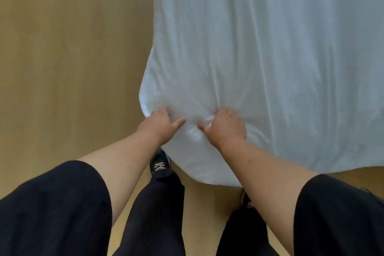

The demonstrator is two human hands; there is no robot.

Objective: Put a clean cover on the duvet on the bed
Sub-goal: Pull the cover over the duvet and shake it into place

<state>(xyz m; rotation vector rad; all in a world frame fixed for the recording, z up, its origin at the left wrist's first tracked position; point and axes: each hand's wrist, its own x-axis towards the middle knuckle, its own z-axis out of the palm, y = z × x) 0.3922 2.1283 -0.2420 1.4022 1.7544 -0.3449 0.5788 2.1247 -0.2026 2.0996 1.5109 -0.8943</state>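
A white duvet cover [259,48] fills the upper right of the head view, wrinkled lengthwise, its near corner hanging down toward the floor. My left hand [160,125] grips the fabric at that near left corner, fingers curled into the cloth and thumb pointing right. My right hand [225,129] grips a bunch of the same fabric a short way to the right. The cloth is gathered into folds between the two hands. I cannot tell whether the duvet is inside the cover. The bed itself is hidden under the fabric.
A light wooden floor [68,58] spreads to the left and below. My legs in black trousers and dark shoes [159,162] stand at the bed's corner, one foot just under the hanging fabric.
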